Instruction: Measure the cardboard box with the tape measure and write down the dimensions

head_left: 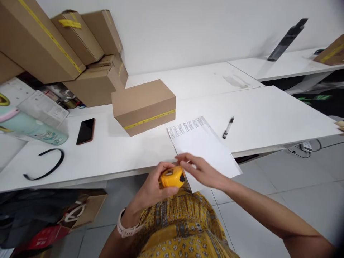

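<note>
My left hand [153,188] is wrapped round a yellow tape measure [172,177], held just below the front edge of the white table [113,154]. My right hand [201,170] reaches across with its fingers stretched toward the tape measure's top right corner, touching or nearly touching it. A small cardboard box [143,105] with a yellow tape band stands on the table beyond my hands. A printed sheet of paper [204,147] lies beside it, hanging over the table edge, with a pen [228,128] to its right.
A black phone [85,131], a black curved band [45,166] and a mint green bottle [32,128] lie at the left. Stacked cardboard boxes [67,46] fill the back left. Bags [53,218] sit on the floor under the table. Another white table [285,64] stands far right.
</note>
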A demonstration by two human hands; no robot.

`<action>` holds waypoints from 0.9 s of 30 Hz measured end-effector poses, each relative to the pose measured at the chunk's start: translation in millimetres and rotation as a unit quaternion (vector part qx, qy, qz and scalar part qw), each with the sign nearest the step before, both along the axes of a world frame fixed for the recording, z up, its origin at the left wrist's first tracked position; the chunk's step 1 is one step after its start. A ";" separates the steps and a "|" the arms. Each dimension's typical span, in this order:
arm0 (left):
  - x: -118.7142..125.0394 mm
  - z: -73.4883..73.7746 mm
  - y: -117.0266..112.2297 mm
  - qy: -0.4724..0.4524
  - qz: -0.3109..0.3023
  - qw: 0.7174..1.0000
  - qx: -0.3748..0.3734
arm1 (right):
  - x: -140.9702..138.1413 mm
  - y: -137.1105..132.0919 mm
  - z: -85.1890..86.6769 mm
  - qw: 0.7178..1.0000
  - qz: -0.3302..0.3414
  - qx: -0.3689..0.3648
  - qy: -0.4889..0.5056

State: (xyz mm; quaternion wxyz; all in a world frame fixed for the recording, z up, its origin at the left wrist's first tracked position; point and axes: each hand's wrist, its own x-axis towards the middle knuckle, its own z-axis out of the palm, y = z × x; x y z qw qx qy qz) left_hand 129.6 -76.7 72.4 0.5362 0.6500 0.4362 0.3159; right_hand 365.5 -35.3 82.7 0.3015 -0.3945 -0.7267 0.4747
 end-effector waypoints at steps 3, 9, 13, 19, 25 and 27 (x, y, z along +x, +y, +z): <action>-2.0 9.6 -17.5 0.039 -0.018 0.999 -0.012 | -15.3 -24.6 3.5 0.995 0.055 -0.086 0.014; -33.7 39.8 -15.7 0.061 -0.078 0.995 -0.007 | -4.4 -20.5 15.9 0.993 0.078 -0.088 0.021; -78.6 87.0 35.3 0.087 0.025 0.993 0.080 | 2.5 47.3 66.3 0.998 -0.004 -0.003 0.057; -184.1 152.0 138.6 -0.034 0.224 0.972 0.065 | 23.7 208.4 133.7 0.956 -0.241 0.058 0.157; -256.8 136.8 174.3 -0.057 0.305 0.951 -0.014 | 6.8 285.6 107.5 0.919 -0.345 -0.050 0.185; -266.2 126.2 178.6 -0.052 0.302 0.951 -0.027 | -8.1 292.5 92.0 0.920 -0.344 -0.067 0.176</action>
